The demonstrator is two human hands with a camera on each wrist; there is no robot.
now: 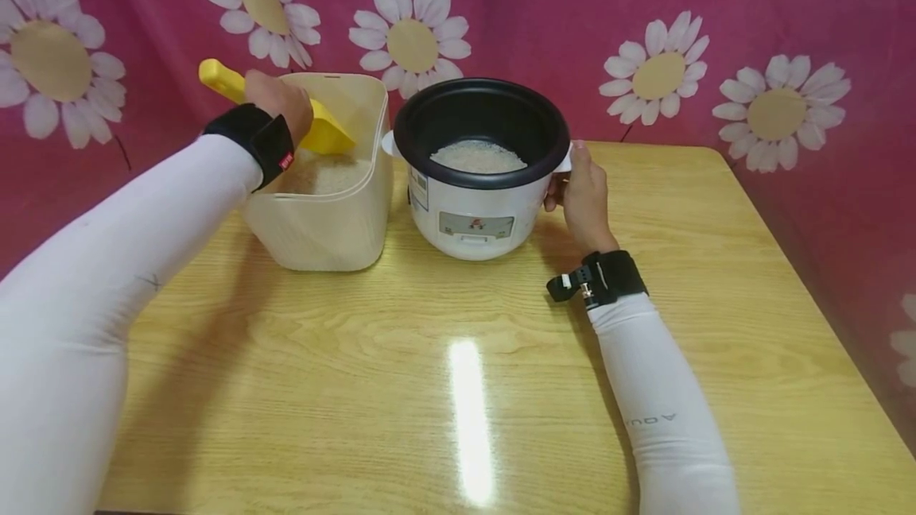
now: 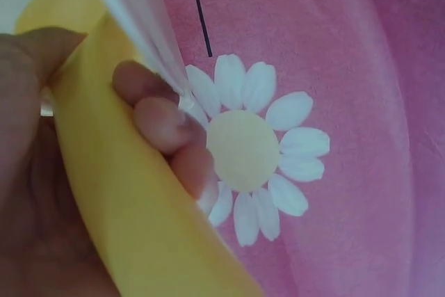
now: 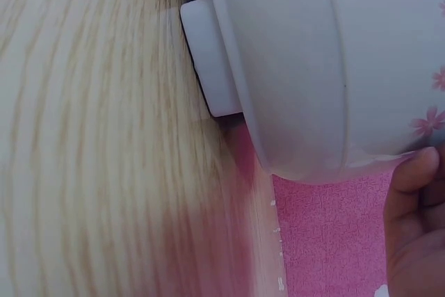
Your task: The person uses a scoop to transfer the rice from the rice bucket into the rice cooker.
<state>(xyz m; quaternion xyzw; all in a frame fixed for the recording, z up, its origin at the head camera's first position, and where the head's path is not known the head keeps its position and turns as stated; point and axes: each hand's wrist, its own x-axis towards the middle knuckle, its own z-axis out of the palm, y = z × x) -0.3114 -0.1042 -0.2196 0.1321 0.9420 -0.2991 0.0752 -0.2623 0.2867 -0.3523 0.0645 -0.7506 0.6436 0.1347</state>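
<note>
My left hand point(image 1: 281, 98) grips the handle of a yellow scoop point(image 1: 329, 133) inside a cream rice bin point(image 1: 325, 233). The scoop's blade dips toward the loose rice point(image 1: 336, 175) at the bottom. In the left wrist view, fingers and thumb wrap round the yellow handle point(image 2: 132, 199). Beside the bin stands a white rice cooker point(image 1: 465, 209) without a lid, its black inner pot point(image 1: 465, 106) holding some white rice point(image 1: 478, 156). At the cooker's right side, my right hand point(image 1: 587, 197) holds the small white side handle, thumb above and fingers curled beneath.
Both containers stand at the back of a light wooden table point(image 1: 358, 388), close together. Behind them hangs a pink cloth point(image 1: 529, 14) with large daisies. The table's right edge slopes away past my right arm. A white foot point(image 3: 212, 57) of the cooker rests on the wood.
</note>
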